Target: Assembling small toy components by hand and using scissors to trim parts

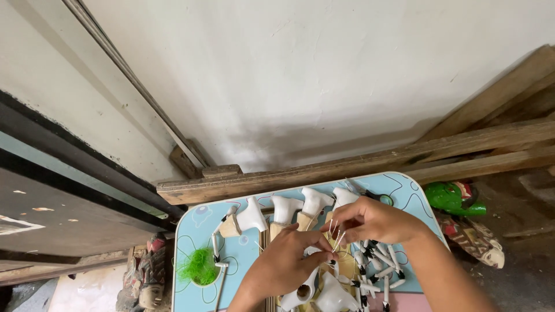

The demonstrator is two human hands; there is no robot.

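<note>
Thread pinched between left hand and right hand grips.

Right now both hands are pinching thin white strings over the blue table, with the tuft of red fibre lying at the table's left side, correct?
Not quite: the head view shows the tuft of fibre is green, not red. The left hand and right hand do pinch thin strings over the blue table.

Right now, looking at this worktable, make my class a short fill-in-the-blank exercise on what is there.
1. The small table has a light ____ top.
2. The tuft of fibre on the table is ____.
3. The left hand and right hand pinch thin pale ____ between them.
4. The carved torso pieces are painted ____.

Missing words: blue; green; threads; white
</note>
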